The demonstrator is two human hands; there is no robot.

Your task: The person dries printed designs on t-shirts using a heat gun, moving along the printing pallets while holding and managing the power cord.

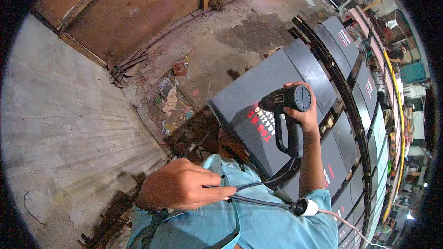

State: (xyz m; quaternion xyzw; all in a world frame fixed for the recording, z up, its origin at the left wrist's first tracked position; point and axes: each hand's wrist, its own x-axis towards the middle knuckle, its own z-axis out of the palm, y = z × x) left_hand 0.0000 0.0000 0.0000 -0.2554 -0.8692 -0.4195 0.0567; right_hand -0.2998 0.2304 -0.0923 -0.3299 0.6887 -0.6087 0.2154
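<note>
My right hand (306, 111) is wrapped around the upper rear of a black heat gun (290, 101), which has a round dial at its back and a looped handle. The gun's nozzle faces left, above red and white lettering on a dark grey fabric panel (249, 92). Closer to my body, my left hand (182, 185) is closed on the gun's black power cord (263, 201), pinched between the fingers. From there the cord runs right to a white connector (313, 208) lying against my light blue shirt.
Several more printed panels (339, 41) lie along a curved dark metal rail (348, 97) on my right. A concrete wall (69, 124) rises at left, and brown boards (138, 18) stand behind. Scraps and debris (170, 99) litter the floor.
</note>
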